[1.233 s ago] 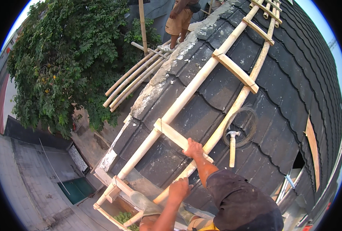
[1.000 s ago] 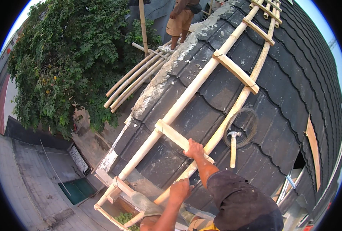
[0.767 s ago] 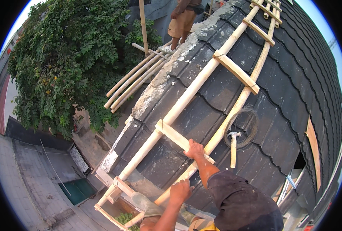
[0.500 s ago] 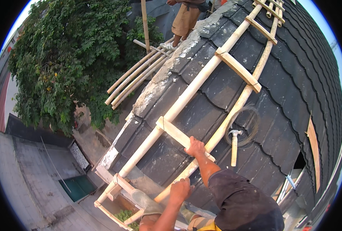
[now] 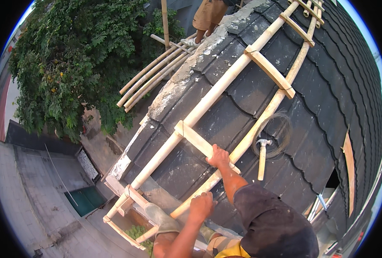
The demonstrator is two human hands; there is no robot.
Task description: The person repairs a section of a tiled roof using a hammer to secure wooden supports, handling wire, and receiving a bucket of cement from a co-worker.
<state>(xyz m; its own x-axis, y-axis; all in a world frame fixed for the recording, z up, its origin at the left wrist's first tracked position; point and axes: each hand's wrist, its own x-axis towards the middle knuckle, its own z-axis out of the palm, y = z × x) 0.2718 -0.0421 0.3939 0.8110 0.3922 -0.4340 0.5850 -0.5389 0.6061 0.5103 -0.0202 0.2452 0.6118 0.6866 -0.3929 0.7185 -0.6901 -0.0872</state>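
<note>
A bamboo ladder [image 5: 214,89] with flat wooden rungs tied on by thin wire lies along a dark tiled roof. My right hand [image 5: 219,156] is closed around one ladder rung [image 5: 196,139], close to where it meets the right rail. Lower down, my left hand [image 5: 202,205] is curled into a fist beside the right rail; whether anything is in it is hidden. One of my boots [image 5: 161,218] rests at a lower rung. Right of the ladder, a claw hammer [image 5: 262,159] with a wooden handle lies over a coil of thin wire [image 5: 281,148].
Crumbling mortar [image 5: 173,92] lines the roof's left edge, with a drop to a concrete yard [image 5: 40,189] below. Another person's leg [image 5: 201,32] stands near bamboo poles [image 5: 156,77] by a leafy tree [image 5: 66,64]. A wooden strip [image 5: 349,167] lies near a roof gap [image 5: 334,179].
The view has shifted slightly. My right hand stays on the rung, and my left fist remains curled, a little higher in the picture. Hammer and wire coil lie as before.
</note>
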